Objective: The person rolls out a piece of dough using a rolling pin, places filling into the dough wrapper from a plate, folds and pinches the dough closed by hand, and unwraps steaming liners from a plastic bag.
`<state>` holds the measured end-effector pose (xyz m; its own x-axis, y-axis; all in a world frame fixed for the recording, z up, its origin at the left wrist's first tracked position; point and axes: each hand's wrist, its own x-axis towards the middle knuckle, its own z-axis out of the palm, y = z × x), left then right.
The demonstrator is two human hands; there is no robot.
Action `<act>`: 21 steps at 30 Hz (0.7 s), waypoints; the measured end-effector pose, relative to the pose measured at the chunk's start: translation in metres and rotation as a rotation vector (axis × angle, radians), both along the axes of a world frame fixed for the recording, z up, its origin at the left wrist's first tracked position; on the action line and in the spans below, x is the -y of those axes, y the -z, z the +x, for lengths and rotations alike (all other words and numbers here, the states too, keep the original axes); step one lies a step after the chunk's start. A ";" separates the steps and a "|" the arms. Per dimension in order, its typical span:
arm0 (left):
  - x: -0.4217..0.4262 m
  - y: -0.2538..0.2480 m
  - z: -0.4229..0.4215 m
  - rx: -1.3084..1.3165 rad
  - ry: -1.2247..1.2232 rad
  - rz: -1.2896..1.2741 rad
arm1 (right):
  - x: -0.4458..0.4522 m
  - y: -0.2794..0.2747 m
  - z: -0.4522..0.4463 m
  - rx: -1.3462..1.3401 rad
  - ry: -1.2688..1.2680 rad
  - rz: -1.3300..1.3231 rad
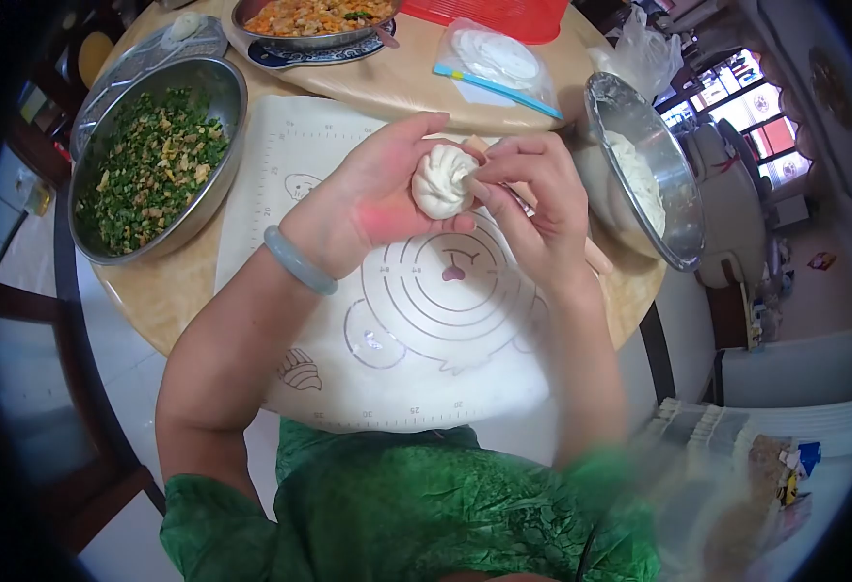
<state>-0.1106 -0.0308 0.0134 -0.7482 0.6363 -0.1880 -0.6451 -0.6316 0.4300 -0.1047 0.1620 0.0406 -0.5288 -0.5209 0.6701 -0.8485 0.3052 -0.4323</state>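
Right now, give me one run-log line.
left hand: cradles pleated bun | right hand: pinches bun's top | below: printed mat | left: chopped-greens bowl | right: dough bowl

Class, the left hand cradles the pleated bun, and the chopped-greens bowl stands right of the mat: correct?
The side is wrong: the head view shows the chopped-greens bowl left of the mat. The left hand does cradle the pleated bun.

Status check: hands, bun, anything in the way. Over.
Left hand cradling bun. Right hand pinching its gathered top. Both above mat, nothing visible blocking. Over.
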 end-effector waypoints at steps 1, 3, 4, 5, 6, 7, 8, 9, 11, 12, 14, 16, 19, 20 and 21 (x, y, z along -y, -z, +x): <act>-0.002 0.000 0.000 0.000 -0.014 -0.039 | 0.000 0.000 0.001 0.015 -0.024 0.016; -0.006 0.005 -0.002 -0.033 0.041 -0.057 | 0.000 -0.001 0.001 0.045 -0.075 0.047; -0.007 0.007 -0.003 -0.049 0.068 -0.066 | 0.000 -0.001 0.002 0.048 -0.082 0.059; -0.008 0.008 -0.004 -0.063 0.085 -0.066 | -0.001 -0.002 0.002 0.051 -0.091 0.071; -0.009 0.008 -0.004 -0.077 0.102 -0.067 | -0.002 -0.003 0.003 0.054 -0.100 0.083; -0.009 0.008 -0.004 -0.091 0.120 -0.068 | -0.003 -0.005 0.004 0.121 -0.112 0.048; -0.009 0.008 -0.003 -0.108 0.119 -0.075 | -0.006 -0.007 0.004 0.188 -0.124 0.014; -0.009 0.006 -0.001 -0.125 0.119 -0.082 | -0.009 -0.009 0.005 0.257 -0.135 -0.020; -0.008 0.004 0.000 -0.139 0.132 -0.086 | -0.012 -0.011 0.002 0.210 -0.136 -0.007; -0.008 0.004 0.000 -0.137 0.144 -0.084 | -0.013 -0.012 0.001 0.188 -0.138 0.001; -0.007 0.002 0.002 -0.143 0.162 -0.083 | -0.011 -0.012 0.002 0.237 -0.182 0.041; -0.009 -0.001 0.005 -0.159 0.176 -0.084 | -0.012 -0.011 0.001 0.240 -0.211 0.098; -0.011 0.003 0.007 -0.230 0.193 -0.057 | -0.015 -0.010 -0.002 0.190 -0.228 0.177; -0.011 0.003 0.008 -0.241 0.195 -0.103 | -0.015 -0.010 -0.002 0.181 -0.228 0.182; -0.011 0.001 0.008 -0.252 0.197 -0.149 | -0.015 -0.010 -0.002 0.172 -0.227 0.185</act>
